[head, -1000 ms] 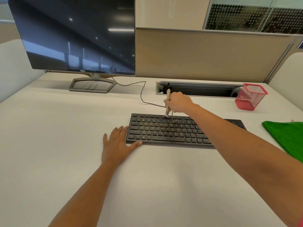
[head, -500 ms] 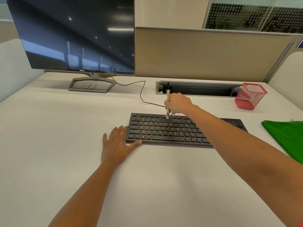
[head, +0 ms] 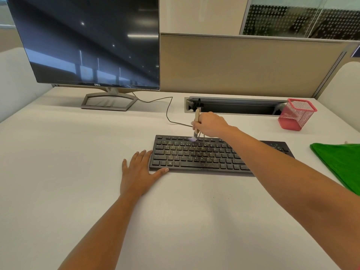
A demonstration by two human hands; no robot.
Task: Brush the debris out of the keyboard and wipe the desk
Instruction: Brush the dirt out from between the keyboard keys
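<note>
**deskrat:** so what's the keyboard [head: 204, 154] looking like?

**mk_fan:** pretty grubby tbh. It's a flat black wired one sitting about mid tabletop [head: 78, 182], a bit right of centre. There's yellowish debris [head: 207, 153] sprinkled all over the keys, thickest in the middle rows and down by the space bar. The left end looks cleaner. Its right part is hidden behind the forearm.

**deskrat:** and the hands?

**mk_fan:** The right hand [head: 211, 124] is over the far edge of the board, fingers curled round a small brush [head: 197, 116] with a pale wooden handle. The brush stands nearly upright, and its light lilac bristles are down on the top key row, roughly in the middle. The left hand [head: 138, 172] lies flat on the tabletop at the keyboard's near left corner. Its fingers are straight and a little spread, holding nothing, and the thumb runs along the near edge. Looks like it's touching the frame, but it's tight.

**deskrat:** anything else around?

**mk_fan:** There's a green cloth [head: 341, 162] lying off to the right, well apart from the board. A red mesh pen cup [head: 296, 114] is far right, next to a cable slot [head: 233, 106]. A Dell monitor [head: 87, 39] is far left with the screen dark. A thin black cable [head: 169, 112] loops from over by the monitor stand across to the keyboard's far edge.
</note>
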